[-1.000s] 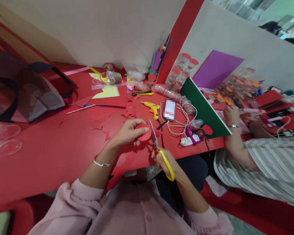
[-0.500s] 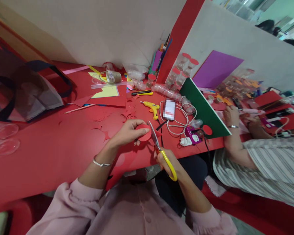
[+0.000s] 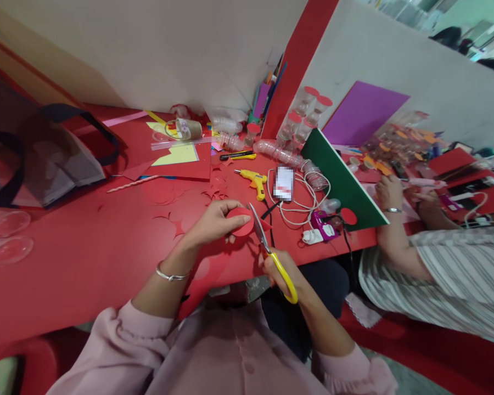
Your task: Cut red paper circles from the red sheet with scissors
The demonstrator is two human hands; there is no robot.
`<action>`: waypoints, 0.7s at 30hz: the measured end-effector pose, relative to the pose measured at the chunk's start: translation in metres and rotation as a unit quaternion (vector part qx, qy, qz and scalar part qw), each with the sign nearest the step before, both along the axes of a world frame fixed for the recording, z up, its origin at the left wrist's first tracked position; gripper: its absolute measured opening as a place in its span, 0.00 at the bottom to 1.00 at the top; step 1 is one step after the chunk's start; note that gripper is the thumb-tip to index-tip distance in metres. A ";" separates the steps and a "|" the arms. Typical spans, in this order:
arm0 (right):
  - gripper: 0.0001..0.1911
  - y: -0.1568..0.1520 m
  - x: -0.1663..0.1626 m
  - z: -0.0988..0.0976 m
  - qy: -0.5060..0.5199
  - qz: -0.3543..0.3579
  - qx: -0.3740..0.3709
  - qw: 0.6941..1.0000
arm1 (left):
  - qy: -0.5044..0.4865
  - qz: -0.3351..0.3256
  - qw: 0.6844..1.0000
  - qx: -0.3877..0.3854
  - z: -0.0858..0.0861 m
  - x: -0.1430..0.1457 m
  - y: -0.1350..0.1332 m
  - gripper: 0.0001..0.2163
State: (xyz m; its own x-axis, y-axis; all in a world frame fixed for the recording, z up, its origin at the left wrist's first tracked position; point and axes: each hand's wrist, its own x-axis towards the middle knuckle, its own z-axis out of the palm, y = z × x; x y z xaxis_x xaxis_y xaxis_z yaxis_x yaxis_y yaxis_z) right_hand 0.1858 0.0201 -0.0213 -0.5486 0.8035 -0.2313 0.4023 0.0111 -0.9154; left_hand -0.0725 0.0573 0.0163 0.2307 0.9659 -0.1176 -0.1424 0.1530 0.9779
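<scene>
Pinched between the thumb and fingers of my left hand is a round piece of red paper. My right hand is closed around yellow-handled scissors, their blades pointing up and away from me along the disc's right edge. A pointed flap of red paper juts out just beyond the blades. Below both hands lies the red table. Red paper scraps are scattered past my left hand, and a yellow glue gun rests a little farther back.
Beyond the glue gun lie a box cutter and stacked clear plastic cups. A phone sits among white cables by a purple power adapter. A green board stands between me and a co-worker's hands. A bag is at left.
Both hands, the disc and the scissors keep almost the same position. The surroundings have shifted very slightly in view as the camera moved.
</scene>
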 end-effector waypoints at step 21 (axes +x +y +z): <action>0.39 -0.002 -0.008 0.010 0.004 0.012 0.024 1.000 | 0.011 -0.007 1.000 -0.010 0.000 0.001 0.001 0.11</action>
State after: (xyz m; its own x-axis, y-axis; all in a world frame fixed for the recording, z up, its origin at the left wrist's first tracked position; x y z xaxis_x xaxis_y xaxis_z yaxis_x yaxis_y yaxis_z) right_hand 0.1778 0.0183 -0.0116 -0.5691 0.8004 -0.1883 0.3938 0.0644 -0.9169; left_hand -0.0715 0.0583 0.0163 0.2405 0.9601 -0.1427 -0.1185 0.1749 0.9774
